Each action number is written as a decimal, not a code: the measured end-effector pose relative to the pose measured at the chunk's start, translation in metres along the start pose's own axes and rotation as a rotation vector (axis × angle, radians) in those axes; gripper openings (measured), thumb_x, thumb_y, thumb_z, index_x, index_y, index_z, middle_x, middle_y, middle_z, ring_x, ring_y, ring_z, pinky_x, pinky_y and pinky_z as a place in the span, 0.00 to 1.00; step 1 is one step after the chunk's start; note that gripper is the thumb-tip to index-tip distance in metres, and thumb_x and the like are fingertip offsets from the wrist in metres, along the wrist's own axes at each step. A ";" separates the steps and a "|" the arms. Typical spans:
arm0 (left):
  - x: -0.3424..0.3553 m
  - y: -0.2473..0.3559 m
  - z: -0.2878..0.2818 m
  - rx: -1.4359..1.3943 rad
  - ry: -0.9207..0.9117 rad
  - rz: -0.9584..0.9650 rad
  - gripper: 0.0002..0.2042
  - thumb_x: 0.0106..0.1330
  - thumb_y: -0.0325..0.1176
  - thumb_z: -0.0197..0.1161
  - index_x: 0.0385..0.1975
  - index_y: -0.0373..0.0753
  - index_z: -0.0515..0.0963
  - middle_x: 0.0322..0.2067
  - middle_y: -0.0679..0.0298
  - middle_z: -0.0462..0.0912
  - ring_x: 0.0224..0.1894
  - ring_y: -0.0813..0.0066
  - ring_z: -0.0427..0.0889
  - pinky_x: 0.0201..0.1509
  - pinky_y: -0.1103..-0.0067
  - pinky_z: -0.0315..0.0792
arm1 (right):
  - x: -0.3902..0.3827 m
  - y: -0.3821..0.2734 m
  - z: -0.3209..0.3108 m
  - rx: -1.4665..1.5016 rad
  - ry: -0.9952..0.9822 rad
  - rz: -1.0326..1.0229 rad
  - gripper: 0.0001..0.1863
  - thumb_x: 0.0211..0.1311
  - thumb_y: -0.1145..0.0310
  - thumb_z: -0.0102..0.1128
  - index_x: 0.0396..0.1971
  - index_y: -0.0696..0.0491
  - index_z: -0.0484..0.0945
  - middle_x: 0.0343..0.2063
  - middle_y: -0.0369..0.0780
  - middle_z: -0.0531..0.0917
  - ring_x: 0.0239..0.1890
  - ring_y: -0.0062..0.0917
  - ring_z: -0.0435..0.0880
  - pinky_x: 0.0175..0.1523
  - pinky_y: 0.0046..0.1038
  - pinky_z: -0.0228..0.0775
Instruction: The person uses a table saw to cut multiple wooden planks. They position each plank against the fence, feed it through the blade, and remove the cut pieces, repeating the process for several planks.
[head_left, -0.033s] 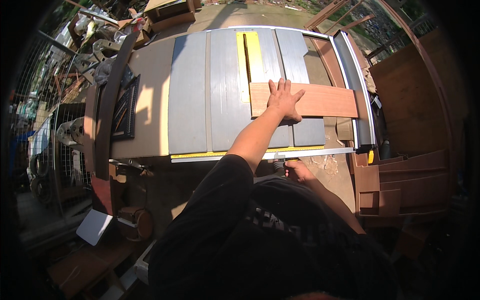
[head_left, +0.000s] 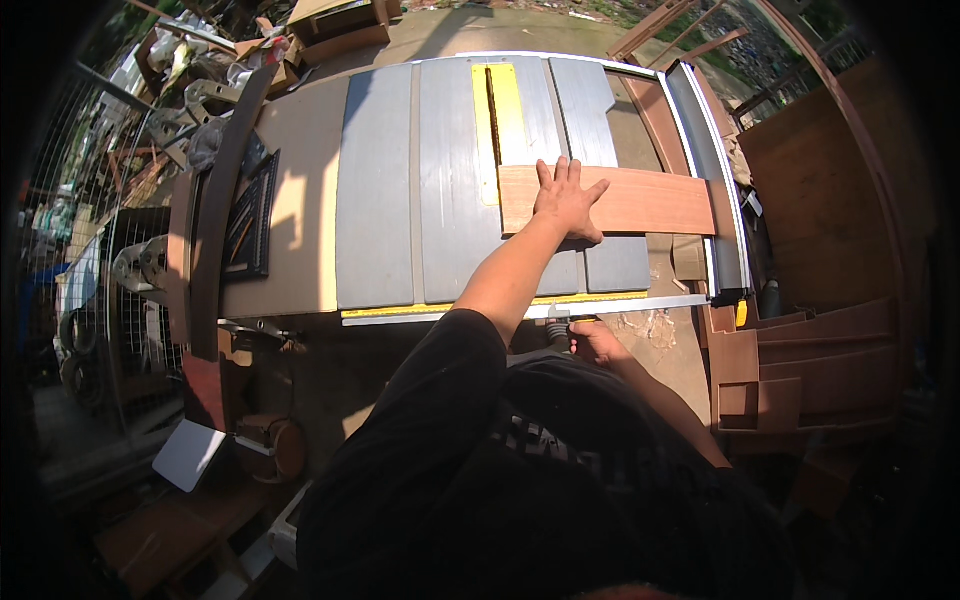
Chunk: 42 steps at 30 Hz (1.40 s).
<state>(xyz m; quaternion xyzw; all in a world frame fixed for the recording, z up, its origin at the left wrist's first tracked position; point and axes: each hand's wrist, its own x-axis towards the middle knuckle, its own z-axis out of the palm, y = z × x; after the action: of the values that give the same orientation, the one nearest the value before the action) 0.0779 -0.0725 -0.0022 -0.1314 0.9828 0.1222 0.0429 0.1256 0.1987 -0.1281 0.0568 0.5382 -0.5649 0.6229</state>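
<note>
My left hand (head_left: 570, 205) lies flat on a reddish-brown wooden board (head_left: 655, 200), its fingers spread. The board lies crosswise on the grey top of a table saw (head_left: 380, 190). Its left end touches the yellow throat plate (head_left: 511, 110), beside the dark blade slot. At its other end the board meets the rip fence (head_left: 722, 200) on the right. Below the front rail, my right hand (head_left: 600, 343) is closed at a dark ribbed knob (head_left: 558, 335); part of its grip is hidden.
A yellow measuring scale (head_left: 580, 298) runs along the front rail. On the left side board (head_left: 300, 210) lies a dark tray of tools (head_left: 252, 215), with a long dark plank (head_left: 225, 200) beside it. Wooden panels (head_left: 800, 370) stand at the right; a wire fence (head_left: 100, 230) borders the left.
</note>
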 end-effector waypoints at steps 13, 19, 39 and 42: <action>0.001 -0.002 -0.005 0.011 -0.040 0.032 0.53 0.40 0.71 0.72 0.73 0.71 0.60 0.75 0.45 0.51 0.78 0.40 0.42 0.74 0.35 0.34 | 0.012 0.012 -0.010 0.031 0.039 0.002 0.13 0.65 0.71 0.62 0.47 0.61 0.81 0.30 0.38 0.82 0.26 0.21 0.77 0.31 0.25 0.75; 0.002 -0.002 -0.006 0.027 -0.056 0.030 0.54 0.40 0.72 0.72 0.74 0.72 0.59 0.75 0.44 0.51 0.78 0.40 0.42 0.73 0.35 0.34 | -0.003 -0.002 0.004 0.025 0.047 0.017 0.09 0.64 0.71 0.64 0.42 0.58 0.79 0.29 0.37 0.81 0.25 0.21 0.77 0.30 0.26 0.75; 0.009 0.012 -0.002 0.120 -0.054 0.029 0.55 0.37 0.73 0.73 0.73 0.71 0.60 0.73 0.41 0.53 0.78 0.39 0.44 0.73 0.35 0.37 | -0.026 -0.006 -0.011 -0.020 0.162 -0.046 0.20 0.67 0.55 0.66 0.44 0.57 0.75 0.38 0.40 0.81 0.26 0.20 0.81 0.28 0.24 0.78; 0.009 0.011 -0.004 0.117 -0.066 0.012 0.55 0.38 0.72 0.74 0.73 0.69 0.61 0.73 0.41 0.52 0.78 0.39 0.43 0.74 0.36 0.37 | -0.056 -0.018 -0.066 0.164 0.221 -0.221 0.17 0.70 0.54 0.61 0.40 0.54 0.75 0.32 0.38 0.80 0.25 0.20 0.80 0.26 0.23 0.73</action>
<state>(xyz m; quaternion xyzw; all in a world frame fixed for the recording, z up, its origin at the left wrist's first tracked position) 0.0658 -0.0653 0.0033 -0.1185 0.9872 0.0691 0.0819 0.0839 0.2731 -0.1051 0.1098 0.5585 -0.6621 0.4874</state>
